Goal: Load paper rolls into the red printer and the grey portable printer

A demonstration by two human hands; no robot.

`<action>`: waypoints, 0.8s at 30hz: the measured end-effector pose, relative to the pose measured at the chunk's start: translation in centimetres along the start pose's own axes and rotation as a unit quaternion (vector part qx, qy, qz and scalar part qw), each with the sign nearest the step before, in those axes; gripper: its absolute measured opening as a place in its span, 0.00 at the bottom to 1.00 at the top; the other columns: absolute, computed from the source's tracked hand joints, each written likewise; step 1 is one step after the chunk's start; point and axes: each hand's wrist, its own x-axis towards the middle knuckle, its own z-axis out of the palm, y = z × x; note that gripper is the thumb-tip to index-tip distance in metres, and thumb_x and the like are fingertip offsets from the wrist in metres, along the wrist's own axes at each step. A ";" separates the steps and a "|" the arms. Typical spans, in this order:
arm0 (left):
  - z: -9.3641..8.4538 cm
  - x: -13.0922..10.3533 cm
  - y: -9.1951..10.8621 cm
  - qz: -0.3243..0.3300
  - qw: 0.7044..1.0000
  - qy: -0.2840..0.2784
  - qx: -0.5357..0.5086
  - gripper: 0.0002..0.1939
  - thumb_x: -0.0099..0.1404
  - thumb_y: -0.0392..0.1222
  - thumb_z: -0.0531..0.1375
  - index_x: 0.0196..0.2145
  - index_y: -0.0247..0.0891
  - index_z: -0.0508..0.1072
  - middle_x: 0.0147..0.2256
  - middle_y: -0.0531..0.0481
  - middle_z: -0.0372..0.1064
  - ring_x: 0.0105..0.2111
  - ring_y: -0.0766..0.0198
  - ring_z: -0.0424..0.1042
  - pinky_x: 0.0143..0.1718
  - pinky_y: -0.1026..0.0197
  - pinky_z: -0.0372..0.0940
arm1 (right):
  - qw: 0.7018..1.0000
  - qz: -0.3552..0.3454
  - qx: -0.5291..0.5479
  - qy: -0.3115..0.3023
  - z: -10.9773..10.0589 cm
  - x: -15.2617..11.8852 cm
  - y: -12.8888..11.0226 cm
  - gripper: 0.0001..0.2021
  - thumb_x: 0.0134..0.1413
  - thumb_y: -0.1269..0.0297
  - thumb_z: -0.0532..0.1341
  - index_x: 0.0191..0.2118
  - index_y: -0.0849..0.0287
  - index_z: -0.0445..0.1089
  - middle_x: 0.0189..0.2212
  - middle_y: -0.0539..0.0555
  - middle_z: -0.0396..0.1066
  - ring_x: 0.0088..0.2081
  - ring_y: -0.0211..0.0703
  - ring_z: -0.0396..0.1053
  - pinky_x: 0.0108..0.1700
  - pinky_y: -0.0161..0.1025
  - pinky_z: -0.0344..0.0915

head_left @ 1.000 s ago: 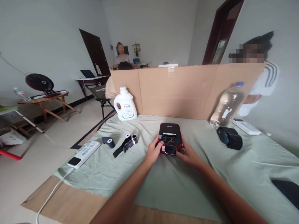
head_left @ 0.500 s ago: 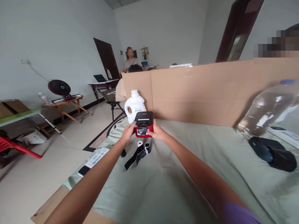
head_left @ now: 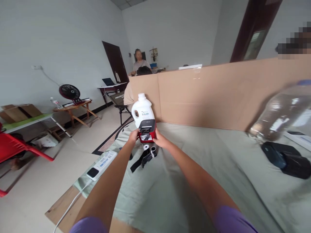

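A boxy red and black device, apparently a label printer (head_left: 148,125), is held between both my hands in front of a white detergent bottle (head_left: 143,108). My left hand (head_left: 133,136) grips its left side, and my right hand (head_left: 159,139) closes on the right side with the thumb at the front. A glossy dark strip hangs over the printer's front face. Just nearer to me on the cloth lie a small white-ended roll (head_left: 146,147) and a black roll (head_left: 153,149), each with a black strip trailing from it.
Pale green cloth (head_left: 184,181) covers the table. A cardboard panel (head_left: 194,100) stands along the back. At left lies a white power strip (head_left: 102,165) with a cord. On the right are a large clear bottle (head_left: 279,113) and a black object (head_left: 286,158). A person (head_left: 139,61) is beyond the panel.
The printer has shifted slightly left and down relative to the bottle, with both hands still on it. My view has turned a little left, showing more of the power strip and red chair.
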 end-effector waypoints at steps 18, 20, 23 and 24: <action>5.1 -26.6 -9.2 0.398 0.595 -0.456 0.529 0.29 0.74 0.53 0.46 0.69 0.48 0.49 0.70 0.51 0.40 0.70 0.52 0.41 0.68 0.38 0.40 | 0.640 0.438 -0.432 0.461 -31.2 -38.5 0.3 0.36 0.46 0.53 0.63 0.56 0.72 0.57 0.54 0.75 0.58 0.57 0.70 0.55 0.56 0.59 0.54; 5.0 -26.4 -9.1 0.407 0.585 -0.447 0.540 0.29 0.74 0.52 0.45 0.70 0.48 0.48 0.70 0.51 0.39 0.70 0.53 0.41 0.68 0.39 0.41 | 0.616 0.454 -0.450 0.460 -32.5 -37.4 0.1 0.38 0.46 0.50 0.64 0.58 0.69 0.55 0.56 0.74 0.56 0.58 0.71 0.54 0.56 0.59 0.53; 4.8 -26.4 -8.9 0.408 0.580 -0.440 0.550 0.29 0.74 0.52 0.44 0.70 0.49 0.46 0.71 0.52 0.38 0.70 0.53 0.42 0.68 0.40 0.42 | 0.632 0.489 -0.454 0.393 -34.7 -35.6 0.1 0.46 0.45 0.45 0.66 0.63 0.67 0.50 0.58 0.75 0.57 0.59 0.73 0.54 0.57 0.62 0.52; 4.8 -26.5 -8.9 0.407 0.579 -0.440 0.552 0.29 0.74 0.53 0.44 0.70 0.49 0.46 0.71 0.53 0.38 0.70 0.54 0.42 0.68 0.40 0.43 | 0.647 0.513 -0.433 0.362 -35.3 -35.1 0.2 0.50 0.43 0.44 0.67 0.65 0.66 0.47 0.57 0.76 0.58 0.59 0.74 0.56 0.56 0.63 0.53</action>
